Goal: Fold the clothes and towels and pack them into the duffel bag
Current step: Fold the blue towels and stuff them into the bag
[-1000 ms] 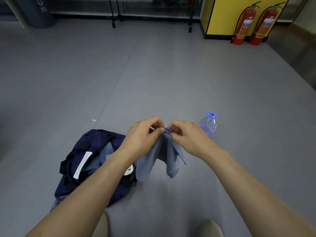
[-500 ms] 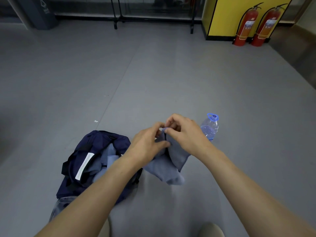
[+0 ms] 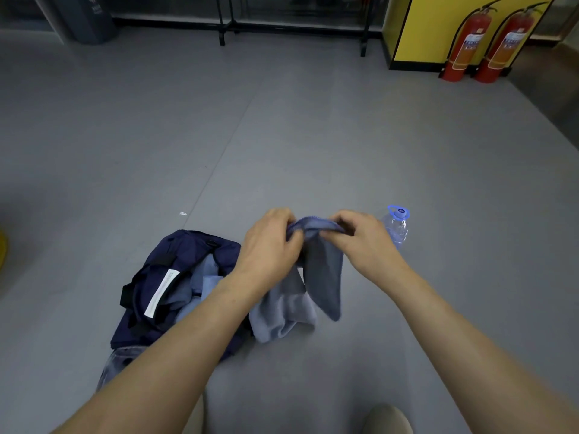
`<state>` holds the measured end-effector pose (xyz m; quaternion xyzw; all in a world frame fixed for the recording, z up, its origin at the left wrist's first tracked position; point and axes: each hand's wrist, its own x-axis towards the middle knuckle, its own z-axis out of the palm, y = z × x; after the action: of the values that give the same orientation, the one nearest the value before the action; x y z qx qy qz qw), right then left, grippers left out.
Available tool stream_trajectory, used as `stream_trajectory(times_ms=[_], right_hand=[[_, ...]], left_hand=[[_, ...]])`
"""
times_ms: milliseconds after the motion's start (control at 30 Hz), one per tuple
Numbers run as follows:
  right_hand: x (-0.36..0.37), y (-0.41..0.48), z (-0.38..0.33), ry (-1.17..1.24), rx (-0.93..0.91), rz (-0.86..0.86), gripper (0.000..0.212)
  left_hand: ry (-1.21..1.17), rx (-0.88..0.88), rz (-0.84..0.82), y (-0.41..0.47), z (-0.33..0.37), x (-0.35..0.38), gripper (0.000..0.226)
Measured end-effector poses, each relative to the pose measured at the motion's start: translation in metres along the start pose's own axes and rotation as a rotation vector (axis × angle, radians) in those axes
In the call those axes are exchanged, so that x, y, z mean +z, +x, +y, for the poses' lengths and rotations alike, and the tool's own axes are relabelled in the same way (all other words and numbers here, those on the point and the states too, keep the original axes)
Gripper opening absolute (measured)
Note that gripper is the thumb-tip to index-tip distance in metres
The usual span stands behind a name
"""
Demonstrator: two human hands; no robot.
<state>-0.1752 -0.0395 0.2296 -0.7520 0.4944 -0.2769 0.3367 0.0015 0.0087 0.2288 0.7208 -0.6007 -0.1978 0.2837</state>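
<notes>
Towel (image 3: 322, 270) pinched between both hands (raised, close).

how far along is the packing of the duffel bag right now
Partly done. The navy duffel bag lies open on the floor with some blue fabric already inside. In hand: the left hand and right hand pinch the top edge of a blue-grey towel, which hangs unfolded. Left: fold it and pack it, plus what looks like denim peeking out beside the bag.
</notes>
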Motion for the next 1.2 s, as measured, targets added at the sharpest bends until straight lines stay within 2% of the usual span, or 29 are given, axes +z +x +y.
stream_trajectory(times_ms=[133, 267, 333, 467, 567, 700, 800, 867, 967, 1033, 1133, 1200], right_hand=[[0.005, 0.002, -0.005, -0.201, -0.047, -0.061, 0.016], [0.002, 0.001, -0.005, -0.229, -0.062, -0.061, 0.020], [0.004, 0.000, -0.007, -0.249, -0.078, -0.060, 0.028], [0.004, -0.001, -0.008, -0.273, -0.094, -0.087, 0.037], [-0.004, -0.002, -0.007, -0.358, -0.076, -0.158, 0.042], [-0.018, -0.008, 0.002, -0.444, 0.026, -0.181, 0.026], [-0.029, -0.010, 0.009, -0.472, 0.105, -0.180, 0.018], [-0.035, -0.011, 0.011, -0.457, 0.129, -0.164, 0.023], [-0.043, -0.006, 0.017, -0.459, 0.151, -0.164, 0.033], [-0.050, 0.006, 0.023, -0.452, 0.133, -0.177, 0.032], [-0.061, 0.035, 0.030, -0.534, 0.066, -0.248, 0.014], [-0.073, 0.057, 0.033, -0.597, 0.029, -0.211, 0.005]], left_hand=[[-0.092, 0.110, -0.142, -0.011, 0.014, 0.000, 0.031], [-0.070, 0.173, -0.043, -0.010, 0.012, -0.005, 0.014], [-0.094, 0.198, -0.017, -0.009, 0.008, -0.007, 0.007], [-0.117, 0.221, 0.034, -0.009, 0.012, -0.006, 0.009], [-0.250, 0.149, 0.123, -0.005, 0.013, -0.015, 0.009], [-0.347, 0.016, 0.221, 0.007, 0.002, -0.036, 0.011], [-0.509, -0.051, 0.219, 0.013, -0.005, -0.046, 0.017], [-0.580, -0.064, 0.203, 0.015, -0.009, -0.048, 0.021], [-0.560, -0.064, 0.253, 0.022, -0.020, -0.048, 0.021], [-0.537, -0.087, 0.278, 0.030, -0.029, -0.048, 0.018], [-0.487, -0.126, 0.209, 0.054, -0.046, -0.049, 0.018], [-0.449, -0.118, 0.143, 0.076, -0.051, -0.054, 0.019]])
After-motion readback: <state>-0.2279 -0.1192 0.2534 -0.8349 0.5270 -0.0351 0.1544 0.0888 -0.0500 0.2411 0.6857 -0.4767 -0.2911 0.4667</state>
